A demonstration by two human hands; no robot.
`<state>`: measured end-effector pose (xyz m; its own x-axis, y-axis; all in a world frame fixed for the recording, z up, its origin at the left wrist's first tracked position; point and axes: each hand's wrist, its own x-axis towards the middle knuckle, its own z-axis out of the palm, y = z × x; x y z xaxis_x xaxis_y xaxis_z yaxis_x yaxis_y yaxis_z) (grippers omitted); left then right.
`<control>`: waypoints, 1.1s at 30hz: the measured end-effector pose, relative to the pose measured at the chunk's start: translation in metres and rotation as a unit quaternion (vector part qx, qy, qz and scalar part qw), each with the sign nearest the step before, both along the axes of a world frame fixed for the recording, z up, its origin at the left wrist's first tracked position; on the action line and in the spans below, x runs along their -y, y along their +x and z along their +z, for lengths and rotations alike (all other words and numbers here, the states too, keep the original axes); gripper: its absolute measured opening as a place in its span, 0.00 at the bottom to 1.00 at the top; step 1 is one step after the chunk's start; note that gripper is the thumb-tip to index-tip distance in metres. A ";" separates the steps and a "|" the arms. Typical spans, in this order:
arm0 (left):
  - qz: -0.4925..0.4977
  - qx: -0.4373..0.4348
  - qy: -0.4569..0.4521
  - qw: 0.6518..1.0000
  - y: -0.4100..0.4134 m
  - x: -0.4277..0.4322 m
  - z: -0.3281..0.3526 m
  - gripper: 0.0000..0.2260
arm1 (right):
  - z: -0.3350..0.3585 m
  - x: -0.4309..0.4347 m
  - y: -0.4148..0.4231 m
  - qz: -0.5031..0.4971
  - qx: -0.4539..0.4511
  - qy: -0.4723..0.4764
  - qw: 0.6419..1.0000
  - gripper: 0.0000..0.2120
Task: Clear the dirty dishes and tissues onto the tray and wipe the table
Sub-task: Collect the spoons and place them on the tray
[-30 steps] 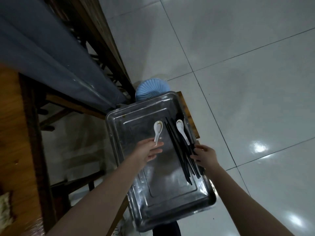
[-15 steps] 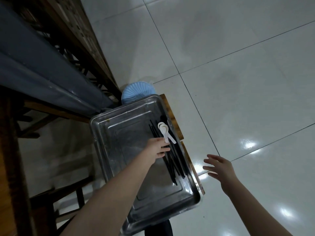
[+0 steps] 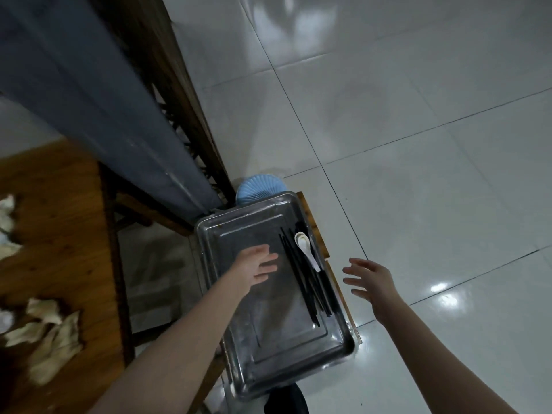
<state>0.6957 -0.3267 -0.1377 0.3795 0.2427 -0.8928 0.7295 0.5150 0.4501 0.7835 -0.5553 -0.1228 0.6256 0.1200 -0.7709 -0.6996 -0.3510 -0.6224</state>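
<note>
Both hands hold nothing, fingers spread: left hand (image 3: 257,265) over the tray (image 3: 239,369), right hand (image 3: 369,277) beside it; chopsticks (image 3: 307,289) and spoons (image 3: 306,248) lie inside.

tray (image 3: 270,358): shiny metal | table (image 3: 59,234): wood | floor (image 3: 418,144): glossy tile

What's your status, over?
Both hands open, holding nothing: left hand over the tray, right hand beside it. In the tray: spoons and chopsticks. Crumpled tissues on the table, not yet cleared. No obstruction seen.
</note>
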 end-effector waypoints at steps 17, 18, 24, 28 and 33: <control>0.112 0.142 0.083 0.980 -0.224 -0.117 0.182 0.11 | 0.150 -0.162 -0.175 0.101 0.068 0.089 0.989 0.10; 0.126 0.144 0.079 0.978 -0.241 -0.125 0.186 0.10 | 0.157 -0.173 -0.192 0.106 0.075 0.090 0.987 0.09; 0.163 0.160 0.067 0.971 -0.341 -0.167 0.216 0.12 | 0.182 -0.233 -0.275 0.136 0.081 0.092 0.983 0.09; 0.185 0.156 0.086 0.966 -0.398 -0.194 0.218 0.11 | 0.194 -0.262 -0.318 0.156 0.092 0.099 0.978 0.10; 0.233 0.152 0.108 0.955 -0.455 -0.217 0.218 0.11 | 0.197 -0.291 -0.350 0.195 0.096 0.085 0.972 0.11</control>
<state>0.2410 -0.1097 0.0801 0.4185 0.6142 -0.6691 0.2634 0.6229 0.7366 0.4339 -0.2638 0.0742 0.6370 0.4923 -0.5932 -0.3990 -0.4479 -0.8001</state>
